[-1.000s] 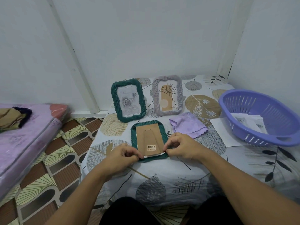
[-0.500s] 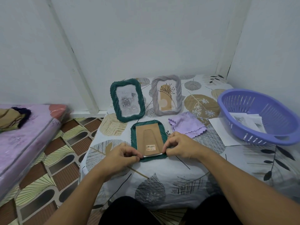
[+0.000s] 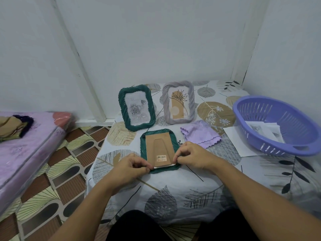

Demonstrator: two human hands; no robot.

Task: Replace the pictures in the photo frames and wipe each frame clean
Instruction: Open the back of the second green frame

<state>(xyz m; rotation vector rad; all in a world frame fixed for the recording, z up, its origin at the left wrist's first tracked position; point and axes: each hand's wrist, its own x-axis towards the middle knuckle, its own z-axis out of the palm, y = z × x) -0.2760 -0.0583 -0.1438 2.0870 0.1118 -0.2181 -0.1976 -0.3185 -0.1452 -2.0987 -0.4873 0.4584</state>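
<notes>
green frame (image 3: pixel 159 150) face-down, long axis away from person, both hands' fingers (image 3: pixel 147 168) pinching backing board's (image 3: pixel 159 148) near edge.

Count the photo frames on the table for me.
3: a green frame standing at back left, a grey frame standing beside it, a green one face-down between both hands.

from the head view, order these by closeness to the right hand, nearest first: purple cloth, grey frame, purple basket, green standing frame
1. purple cloth, just beyond the right hand
2. grey frame, standing behind the cloth
3. green standing frame, back left; basket, far right: too close to call
</notes>
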